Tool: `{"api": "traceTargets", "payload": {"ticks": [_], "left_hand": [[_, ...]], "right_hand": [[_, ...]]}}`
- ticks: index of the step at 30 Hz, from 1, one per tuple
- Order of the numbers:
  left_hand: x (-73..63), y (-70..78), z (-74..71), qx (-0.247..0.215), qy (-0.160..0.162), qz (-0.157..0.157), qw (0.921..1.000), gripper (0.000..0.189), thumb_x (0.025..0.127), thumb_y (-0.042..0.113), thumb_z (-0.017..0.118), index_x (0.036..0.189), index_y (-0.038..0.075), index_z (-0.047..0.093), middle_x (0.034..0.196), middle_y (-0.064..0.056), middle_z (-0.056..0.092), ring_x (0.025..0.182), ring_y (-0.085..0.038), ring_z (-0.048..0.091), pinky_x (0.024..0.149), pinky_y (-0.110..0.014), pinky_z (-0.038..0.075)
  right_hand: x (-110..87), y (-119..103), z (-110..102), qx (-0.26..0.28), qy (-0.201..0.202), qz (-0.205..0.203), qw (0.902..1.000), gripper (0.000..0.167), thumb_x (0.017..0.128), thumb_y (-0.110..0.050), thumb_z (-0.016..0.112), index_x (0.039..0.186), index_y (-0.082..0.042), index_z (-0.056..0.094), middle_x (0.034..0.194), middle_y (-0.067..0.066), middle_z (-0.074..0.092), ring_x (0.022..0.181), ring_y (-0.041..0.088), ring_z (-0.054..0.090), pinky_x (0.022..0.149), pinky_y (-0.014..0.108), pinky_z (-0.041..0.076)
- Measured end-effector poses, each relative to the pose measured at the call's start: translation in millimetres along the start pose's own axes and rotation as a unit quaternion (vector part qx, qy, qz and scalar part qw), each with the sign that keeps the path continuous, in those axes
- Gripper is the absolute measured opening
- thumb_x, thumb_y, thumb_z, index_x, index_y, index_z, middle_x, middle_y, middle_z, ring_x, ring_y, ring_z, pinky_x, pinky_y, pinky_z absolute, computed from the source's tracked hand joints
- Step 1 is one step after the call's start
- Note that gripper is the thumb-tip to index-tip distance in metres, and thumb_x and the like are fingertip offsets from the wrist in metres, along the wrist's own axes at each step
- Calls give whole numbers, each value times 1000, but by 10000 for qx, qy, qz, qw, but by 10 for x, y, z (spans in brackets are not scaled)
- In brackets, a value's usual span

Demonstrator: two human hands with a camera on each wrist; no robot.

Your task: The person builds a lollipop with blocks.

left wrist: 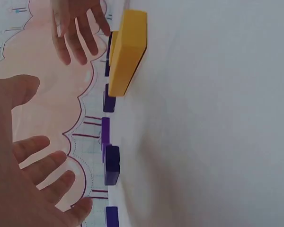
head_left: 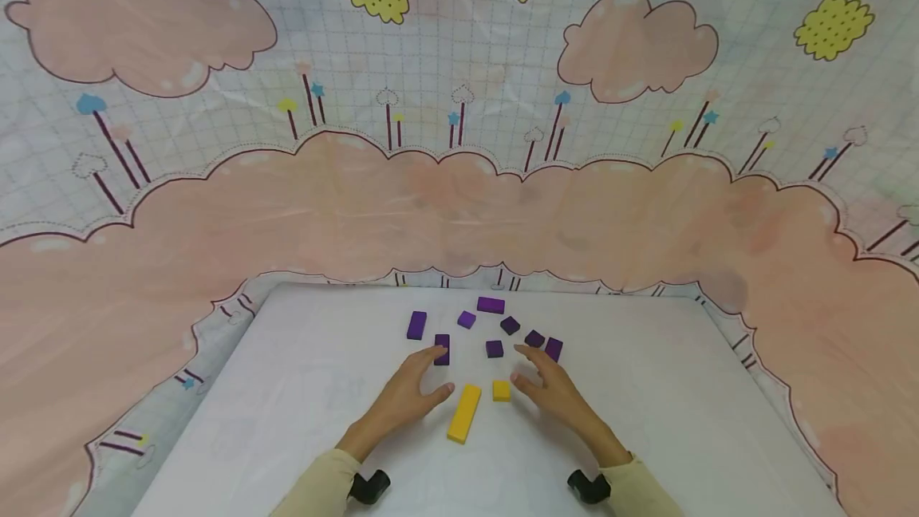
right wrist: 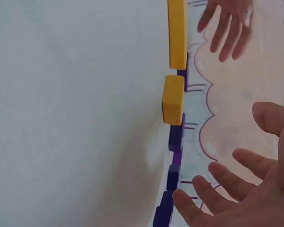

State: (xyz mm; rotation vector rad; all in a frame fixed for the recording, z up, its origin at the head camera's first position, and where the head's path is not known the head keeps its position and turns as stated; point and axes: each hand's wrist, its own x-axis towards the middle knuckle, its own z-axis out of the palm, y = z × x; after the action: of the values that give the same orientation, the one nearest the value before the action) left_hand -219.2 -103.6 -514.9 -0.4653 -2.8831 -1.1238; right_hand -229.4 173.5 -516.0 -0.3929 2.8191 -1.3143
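My left hand [head_left: 408, 389] hovers over the white table left of a long yellow block [head_left: 464, 414], its fingers spread and holding nothing. Its fingertips overlap a purple block [head_left: 442, 353] in the head view. On the other side, my right hand [head_left: 558, 391] is spread too, with nothing in it, beside a small yellow cube [head_left: 501, 391]. Beyond its fingertips lie a dark purple cube [head_left: 494, 349] and a purple oblong block [head_left: 554, 349]. Both wrist views show the hands with fingers apart, the long yellow block [left wrist: 129, 52] and the yellow cube [right wrist: 173, 100] between them.
Farther back on the white table [head_left: 287, 389] are more purple pieces: an oblong block [head_left: 416, 325], another oblong block [head_left: 491, 305], and several small cubes, one a lighter purple cube [head_left: 467, 320]. A patterned cloth [head_left: 502, 214] with clouds hangs behind the table's far edge.
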Motion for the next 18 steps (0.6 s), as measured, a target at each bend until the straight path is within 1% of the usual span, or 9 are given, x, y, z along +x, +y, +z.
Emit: {"api": "traceTargets", "payload": {"ticks": [3,8,12,16,18], "left_hand": [[-16,-5,31,-87,-82,61,9999,62,91,39,67,145,16,47,152,-10,45,141,-33,41,114,-56,37],[-63,-6,78,-314,-329,151,9989,63,90,37,68,145,15,47,152,-11,45,141,-36,41,114,-59,35],[-68,-16,95,-450,-594,207,9970,66,90,38,69,146,16,45,153,-8,44,142,-36,39,115,-59,34],[-50,-41,90,-463,-862,252,9949,69,88,38,71,148,18,43,155,-5,42,144,-33,38,118,-56,32],[-36,-54,71,-504,-1040,301,9928,72,87,38,73,148,17,42,155,-7,41,144,-35,38,117,-58,31]], "right_hand": [[1,7,29,125,30,12,9999,52,96,-25,64,144,-11,49,149,13,48,133,37,49,108,57,44],[-17,2,71,279,39,51,9996,52,95,-25,65,142,-10,51,146,12,52,131,36,50,107,55,45],[-6,9,103,284,69,119,9995,51,93,-25,67,140,-10,52,144,11,54,130,35,51,106,54,47],[4,16,130,220,22,175,9996,51,92,-25,69,139,-11,54,140,10,57,128,34,53,105,53,48],[1,13,134,251,-17,230,9994,51,92,-24,70,138,-11,54,139,10,58,128,33,53,105,53,48]]}}
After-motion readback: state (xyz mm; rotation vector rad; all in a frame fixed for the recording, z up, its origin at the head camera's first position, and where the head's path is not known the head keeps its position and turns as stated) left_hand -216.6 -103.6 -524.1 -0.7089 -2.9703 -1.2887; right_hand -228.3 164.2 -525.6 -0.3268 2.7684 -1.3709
